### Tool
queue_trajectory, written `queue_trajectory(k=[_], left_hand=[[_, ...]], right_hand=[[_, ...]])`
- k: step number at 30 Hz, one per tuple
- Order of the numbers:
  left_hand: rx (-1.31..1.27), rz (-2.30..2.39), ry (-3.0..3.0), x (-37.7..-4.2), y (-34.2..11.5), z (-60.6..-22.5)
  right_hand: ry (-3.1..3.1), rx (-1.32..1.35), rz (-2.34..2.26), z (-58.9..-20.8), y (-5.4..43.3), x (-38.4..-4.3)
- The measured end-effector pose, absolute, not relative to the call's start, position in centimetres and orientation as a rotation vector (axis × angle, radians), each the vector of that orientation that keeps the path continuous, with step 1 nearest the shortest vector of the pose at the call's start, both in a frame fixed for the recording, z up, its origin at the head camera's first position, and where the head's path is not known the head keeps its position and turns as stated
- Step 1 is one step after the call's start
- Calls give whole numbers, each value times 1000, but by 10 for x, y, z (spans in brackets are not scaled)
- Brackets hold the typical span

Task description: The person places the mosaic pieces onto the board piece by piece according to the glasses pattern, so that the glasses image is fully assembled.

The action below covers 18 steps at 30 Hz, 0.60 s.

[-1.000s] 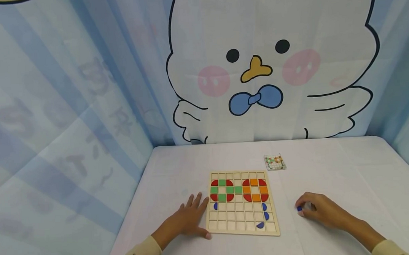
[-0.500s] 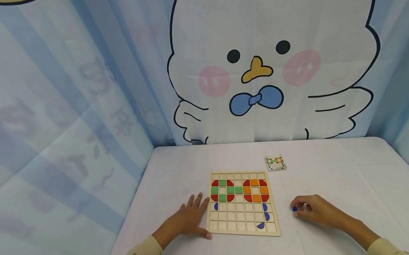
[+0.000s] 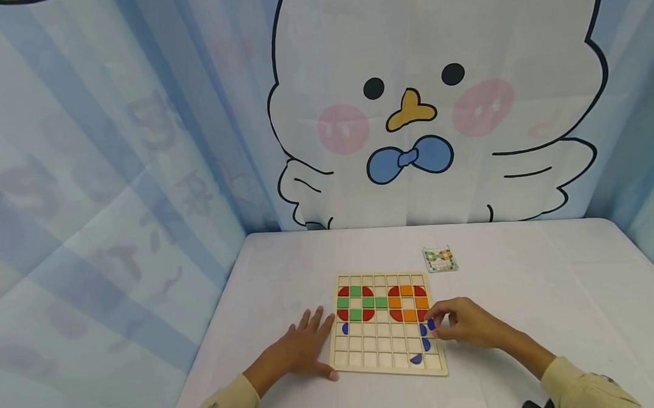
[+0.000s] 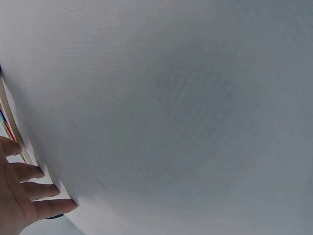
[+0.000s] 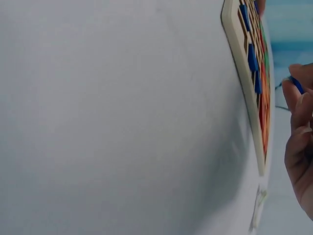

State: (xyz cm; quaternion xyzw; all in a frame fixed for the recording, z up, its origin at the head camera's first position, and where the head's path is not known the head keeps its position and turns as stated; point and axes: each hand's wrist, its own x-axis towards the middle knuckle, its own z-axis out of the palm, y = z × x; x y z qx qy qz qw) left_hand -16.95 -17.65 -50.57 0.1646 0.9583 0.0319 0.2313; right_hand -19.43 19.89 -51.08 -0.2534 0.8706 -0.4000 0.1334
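Note:
A square wooden grid board (image 3: 389, 371) lies on the table, with red, green and orange pieces in its upper rows. Several blue half-round pieces sit lower down: one blue piece (image 3: 346, 329) at the left, others near the right edge. With fingers spread, my left hand (image 3: 306, 346) rests on the table and touches the board's left edge. My right hand (image 3: 466, 322) pinches a small blue piece (image 3: 431, 324) between thumb and fingers over the board's right edge. In the right wrist view that pinched blue piece (image 5: 296, 85) shows above the board.
A small pattern card (image 3: 439, 259) with a coloured grid lies behind the board, to its right. The white table (image 3: 549, 267) meets a printed curtain (image 3: 414, 200) at its far edge. More curtain hangs on the left and right.
My right hand has moved left from the bare table to the board's right edge, carrying the blue piece. The left hand stays in place.

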Motion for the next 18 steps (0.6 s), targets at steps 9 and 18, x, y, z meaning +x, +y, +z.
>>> queue_trajectory(k=[9,18], left_hand=[[457,76,2640,-171,-177,-507],[419,126,2629,-171,-178,-510]], right_hand=[[2473,-891,-1178,-509,145,-203],[2445,-995,-1170,-510,100,-206]])
